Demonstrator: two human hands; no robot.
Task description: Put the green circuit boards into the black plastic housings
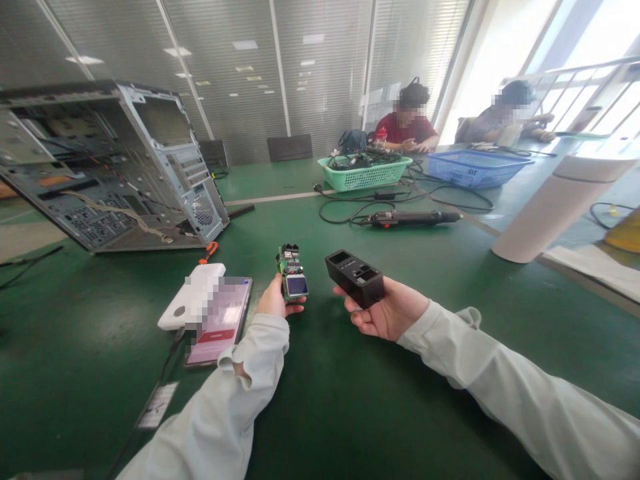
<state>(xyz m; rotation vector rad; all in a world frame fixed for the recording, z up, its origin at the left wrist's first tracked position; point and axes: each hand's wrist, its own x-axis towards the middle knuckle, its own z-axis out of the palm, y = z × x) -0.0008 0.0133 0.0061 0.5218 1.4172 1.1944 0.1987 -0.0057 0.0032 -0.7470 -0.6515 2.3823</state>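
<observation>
The left hand (274, 300) holds a small circuit board (291, 270) with a little screen, upright above the green table (350, 400). The right hand (387, 310) holds a black casing (356, 277), its open side up, just beside the board but apart from it. Left of the hands lie a phone (223, 323) and a white power bank (187, 300). An open computer case (110, 167) stands tilted behind them. An electric screwdriver (415, 217), a green basket (365, 173) and a blue basket (473, 167) lie farther off, near two seated people.

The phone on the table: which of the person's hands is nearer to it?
Left. The left hand, holding a small circuit board, sits just right of the phone. The right hand, holding a black casing, is farther right.
</observation>
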